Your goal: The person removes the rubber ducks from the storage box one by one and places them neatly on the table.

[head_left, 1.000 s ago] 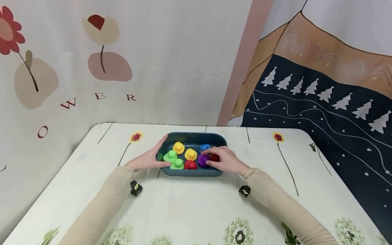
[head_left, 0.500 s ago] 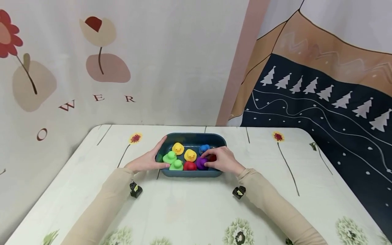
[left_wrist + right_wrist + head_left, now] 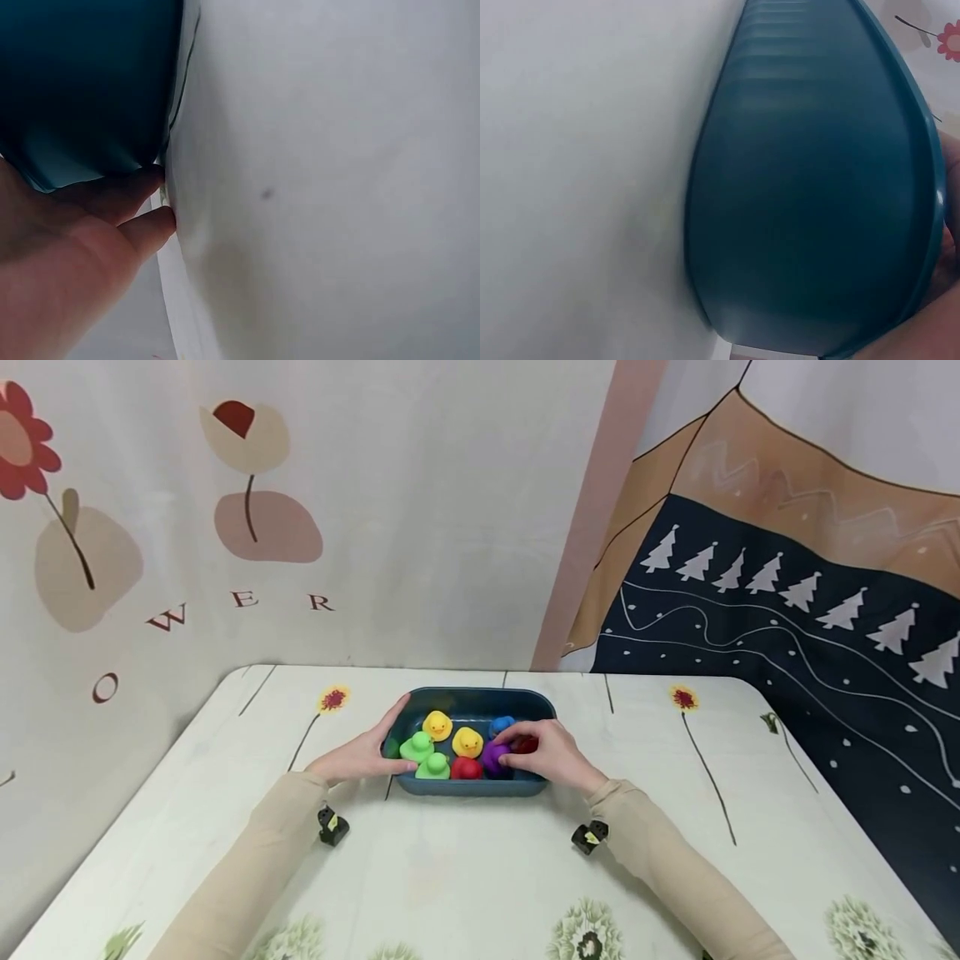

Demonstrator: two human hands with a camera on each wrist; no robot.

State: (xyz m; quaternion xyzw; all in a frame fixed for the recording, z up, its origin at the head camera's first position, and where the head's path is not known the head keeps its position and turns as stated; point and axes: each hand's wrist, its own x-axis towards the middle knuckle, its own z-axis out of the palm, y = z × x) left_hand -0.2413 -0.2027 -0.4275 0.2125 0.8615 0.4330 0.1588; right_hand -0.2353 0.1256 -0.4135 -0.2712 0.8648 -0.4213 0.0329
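A dark teal plastic tub (image 3: 471, 787) in the head view holds several small toy ducks. My left hand (image 3: 360, 754) grips its left end, the thumb over the front-left rim and the fingers along the outer wall. In the left wrist view, fingertips (image 3: 154, 225) show low beside the tub. My right hand (image 3: 551, 753) reaches over the right end and pinches a purple duck (image 3: 494, 761) between thumb and fingers, down inside the tub. Beside it sits a red duck (image 3: 467, 768); behind it, a blue duck (image 3: 501, 725). A dark red one (image 3: 527, 744) is partly hidden under the right hand.
Two yellow ducks (image 3: 437, 725) and two green ducks (image 3: 417, 746) lie in the tub's left and middle. The tub stands on a flower-print tablecloth (image 3: 450, 877) near the far table edge, with a printed curtain (image 3: 420, 527) behind.
My right hand has shifted slightly left, and the purple duck is a little closer to the red duck. The left hand keeps its place on the tub.
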